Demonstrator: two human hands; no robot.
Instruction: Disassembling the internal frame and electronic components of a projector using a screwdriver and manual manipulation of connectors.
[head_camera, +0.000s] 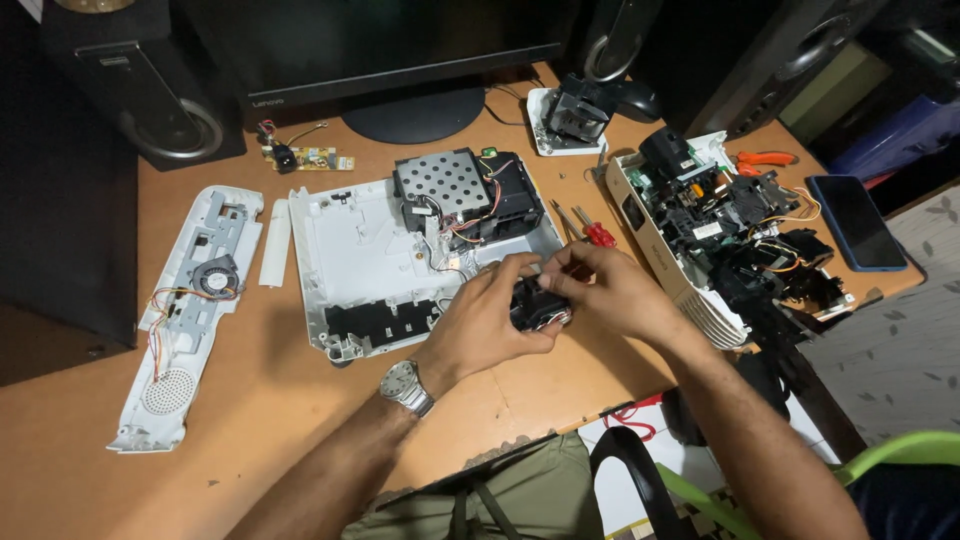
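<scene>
Two hands: both meet over the middle of a wooden counter (250, 400), seen from above by the person wearing the camera.
Left hand (490, 315): a metal wristwatch (405, 386) sits on the wrist; the fingers are clamped on the left side of a small black part.
Right hand (610, 290): its fingers pinch the same part from the right and from above.
Small black part (538, 303): a dark module with a bit of metal and thin wires showing, held just above the counter's surface, in front of the open white shell; its exact kind is hard to tell.
White base shell (350, 260): lies flat and largely emptied, with a black block topped by a perforated metal plate (445, 185) and coloured wires at its back end.
Long white cover panel (185, 310): lies well to the left, carrying a small fan and a round speaker grille.
Second white housing (700, 230): to the right, crowded with black assemblies and wiring.
Tools: two red-handled screwdrivers (590, 230) just beyond the right hand; orange-handled pliers (765, 158) further back.
Other items: a small green circuit board (310, 158) near a monitor stand (415, 110), a dark phone (857, 222) at the right edge.
Progress: the device looks well dismantled, covers off and parts spread out; nothing looks reassembled, and the held part is free of both housings.
</scene>
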